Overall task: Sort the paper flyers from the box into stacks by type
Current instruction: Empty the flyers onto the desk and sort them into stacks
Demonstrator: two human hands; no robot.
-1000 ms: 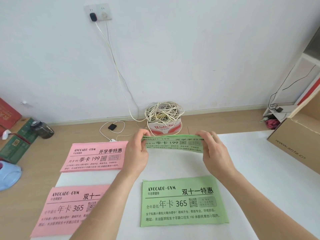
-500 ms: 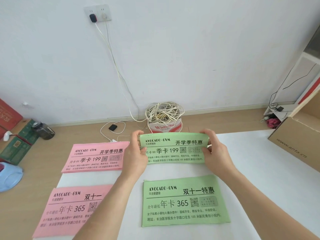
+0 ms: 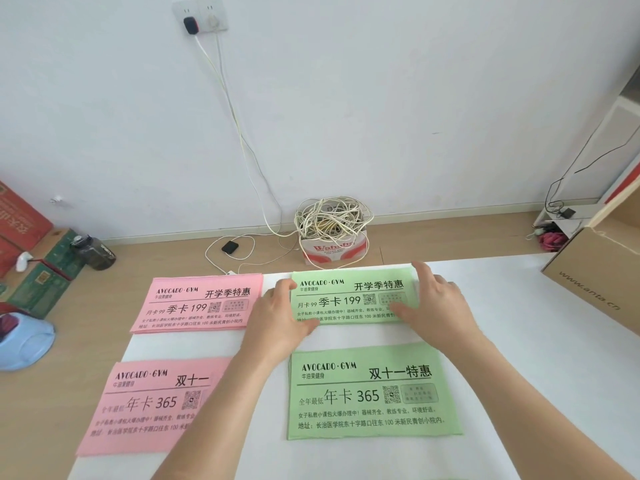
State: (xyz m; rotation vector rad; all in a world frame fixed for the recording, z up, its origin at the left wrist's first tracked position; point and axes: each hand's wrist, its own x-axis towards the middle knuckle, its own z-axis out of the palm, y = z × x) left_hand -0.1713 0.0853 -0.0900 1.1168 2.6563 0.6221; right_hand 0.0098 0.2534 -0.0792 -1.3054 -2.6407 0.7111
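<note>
Four piles lie on the white sheet (image 3: pixel 519 341), whose smooth face looks slick enough that a nudged pile could slide. At its right edge stands the cardboard box (image 3: pixel 595 282), close to the right forearm, so a wide reach for more paper might clip it. Nearest the person, the green 365 stack (image 3: pixel 374 393) lies between the forearms, and the pink 365 stack (image 3: pixel 149 407) is partly hidden by the left one; a dragging wrist could fan either. The pink 199 stack (image 3: pixel 197 303) lies just beside the green 199 flyer (image 3: pixel 349 299), which is flat at the far middle of the sheet, so a sideways shove could push one over the other and mix colours. The left hand (image 3: pixel 277 320) rests on that flyer's left edge and the right hand (image 3: pixel 440 306) on its right, fingers fairly straight, thumbs flat on the paper, pressing, not pinching. A thumb that sticks on lifting could pull the sheet askew.
</note>
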